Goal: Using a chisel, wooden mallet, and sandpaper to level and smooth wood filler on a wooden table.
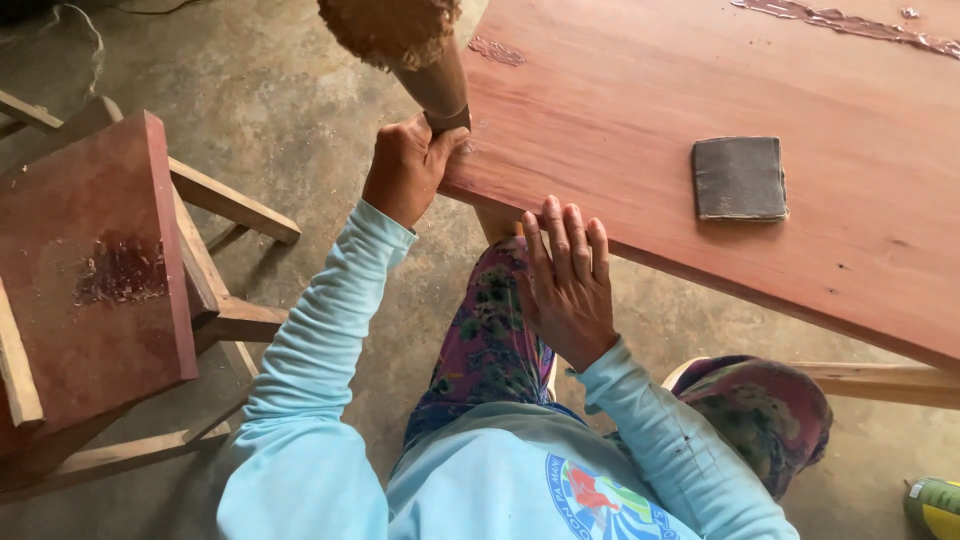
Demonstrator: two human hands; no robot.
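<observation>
Head view, only one we have. We see two hands, both ours, light blue sleeves. Left hand point(405, 165) is fisted tight around the neck of one brush point(412, 50), a dark cone-shaped handle with a brown fuzzy head; the head runs out of the top of the frame, so we can't see all of it. The brush sits at the near left corner of one big reddish wood panel point(640, 110), handle base touching or just above the panel edge; can't tell which. Right hand point(568, 280) is open flat, fingers spread, palm down, holding nothing; fingertips rest on the near edge of the panel. One dark grey square sanding pad point(740, 178) lies flat on the panel, well apart from both hands. Two patches of rough residue on the panel: one small point(497, 50) just beside the brush handle, one long strip point(850, 22) along the far edge. One wooden stool point(95, 270) stands to the left on the concrete floor point(270, 90), its red top scuffed in one spot. One green and yellow object point(935, 505) is cut off at bottom right; can't tell what it is.
</observation>
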